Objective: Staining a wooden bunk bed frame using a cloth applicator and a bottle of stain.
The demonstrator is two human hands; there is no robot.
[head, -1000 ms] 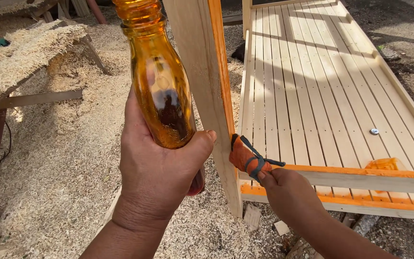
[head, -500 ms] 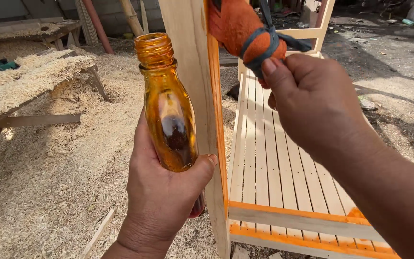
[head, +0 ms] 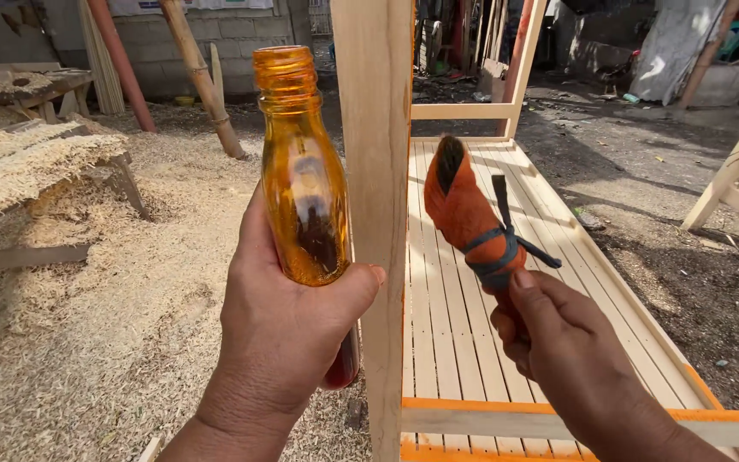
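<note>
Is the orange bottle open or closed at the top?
Open: the bottle in the left hand stands upright, and its threaded neck has no cap.

Wood shavings [head: 87, 342] cover the ground [head: 660, 205] on the left, heaped thick beneath and on top of a rough tabletop [head: 27, 167]. A slatted wooden frame [head: 472, 342] lies flat on the bare dirt to the right.

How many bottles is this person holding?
1: an orange bottle upright in the left hand, left of the wooden post. The right hand holds a cloth dauber.
</note>
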